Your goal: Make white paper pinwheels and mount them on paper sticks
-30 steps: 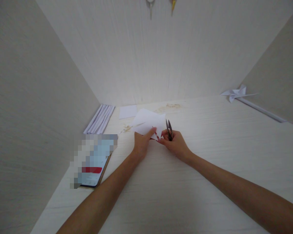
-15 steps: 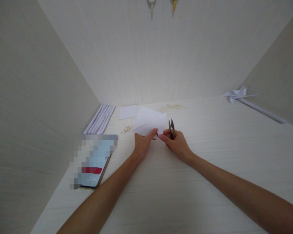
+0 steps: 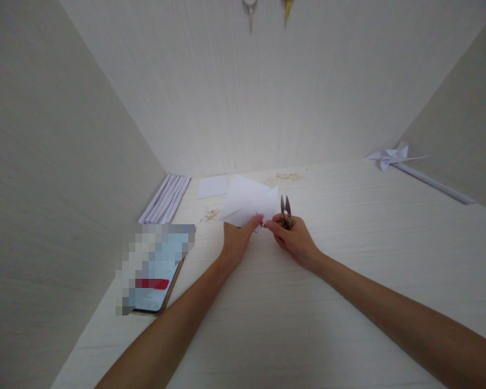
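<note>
- While left hand pinches the white paper, right hand grips snips just right of paper.
- Phone lies left of paper, on its near side.

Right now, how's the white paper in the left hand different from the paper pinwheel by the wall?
The white paper is mostly flat, with slits; the paper pinwheel has folded blades on a white stick. The left hand holds the white paper, while the paper pinwheel lies untouched on the table. Both are white.
</note>
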`<act>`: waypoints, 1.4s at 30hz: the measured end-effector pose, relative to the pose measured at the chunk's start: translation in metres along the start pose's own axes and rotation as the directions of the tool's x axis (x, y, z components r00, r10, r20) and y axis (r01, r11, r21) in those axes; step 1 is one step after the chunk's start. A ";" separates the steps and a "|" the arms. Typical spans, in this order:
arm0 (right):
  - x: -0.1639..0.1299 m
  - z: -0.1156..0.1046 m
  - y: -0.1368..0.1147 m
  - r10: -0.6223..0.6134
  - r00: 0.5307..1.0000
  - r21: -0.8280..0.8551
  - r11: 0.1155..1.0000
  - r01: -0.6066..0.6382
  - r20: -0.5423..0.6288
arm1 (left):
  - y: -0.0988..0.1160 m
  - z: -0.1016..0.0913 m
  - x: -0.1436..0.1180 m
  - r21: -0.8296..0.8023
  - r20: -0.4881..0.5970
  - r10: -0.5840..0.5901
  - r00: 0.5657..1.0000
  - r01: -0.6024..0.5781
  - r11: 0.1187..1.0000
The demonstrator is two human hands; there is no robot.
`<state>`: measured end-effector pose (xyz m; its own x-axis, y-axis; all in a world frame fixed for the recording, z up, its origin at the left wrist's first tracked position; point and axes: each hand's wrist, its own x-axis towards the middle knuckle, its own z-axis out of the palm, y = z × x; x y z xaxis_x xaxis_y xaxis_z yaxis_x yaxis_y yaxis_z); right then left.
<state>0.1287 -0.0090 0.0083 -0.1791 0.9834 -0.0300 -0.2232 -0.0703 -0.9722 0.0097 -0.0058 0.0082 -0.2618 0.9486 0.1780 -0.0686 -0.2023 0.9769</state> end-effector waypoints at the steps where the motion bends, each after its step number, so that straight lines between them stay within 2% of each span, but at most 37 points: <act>1: 0.000 0.000 0.000 -0.006 1.000 -0.002 1.000 0.006 0.009 | 0.001 0.000 0.000 0.012 0.000 0.001 1.000 -0.001 1.000; 16: 0.001 -0.001 0.004 -0.004 1.000 -0.005 1.000 0.004 0.002 | -0.003 0.000 0.002 -0.015 -0.036 -0.029 0.999 0.028 0.999; 18: 0.001 -0.001 0.004 -0.006 1.000 -0.013 1.000 0.006 -0.010 | -0.003 0.000 0.001 -0.019 -0.017 -0.033 0.999 0.033 0.999; 22: 0.002 -0.003 0.004 -0.023 1.000 -0.038 0.999 0.022 -0.014 | -0.002 0.001 0.000 -0.013 0.064 -0.113 0.992 0.114 0.993; 25: 0.002 -0.004 0.003 -0.032 0.999 -0.039 0.999 0.033 0.021 | -0.002 0.002 -0.001 -0.020 0.111 -0.128 0.986 0.131 0.991; 27: 0.000 -0.002 0.001 -0.012 0.997 0.020 1.000 0.011 0.072 | -0.002 0.003 -0.002 -0.038 0.129 -0.118 0.985 0.124 0.992; 29: -0.003 0.001 -0.002 0.048 0.984 0.118 0.991 -0.069 0.171 | -0.004 0.002 -0.001 -0.072 0.104 -0.106 0.989 0.114 0.991; 31: -0.009 0.006 -0.004 0.127 0.945 0.179 0.966 -0.187 0.303 | -0.005 0.001 0.002 -0.120 0.034 -0.102 0.994 0.105 0.987; 34: -0.016 0.011 -0.004 0.191 0.890 0.122 0.957 -0.262 0.414 | -0.005 0.000 0.005 -0.216 -0.060 -0.129 0.990 0.114 0.970; 37: -0.018 0.012 -0.003 0.203 0.882 0.064 0.965 -0.253 0.426 | -0.003 -0.001 0.008 -0.287 -0.080 -0.149 0.986 0.121 0.950; 42: -0.017 0.011 -0.004 0.226 0.906 -0.003 0.970 -0.241 0.357 | -0.001 -0.001 0.008 -0.335 -0.123 -0.181 0.976 0.131 0.933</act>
<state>0.1220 -0.0270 0.0151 -0.5545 0.8157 -0.1645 -0.1704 -0.3049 -0.9370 0.0067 0.0023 0.0082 -0.3609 0.9324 -0.0177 -0.4212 -0.1460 0.8951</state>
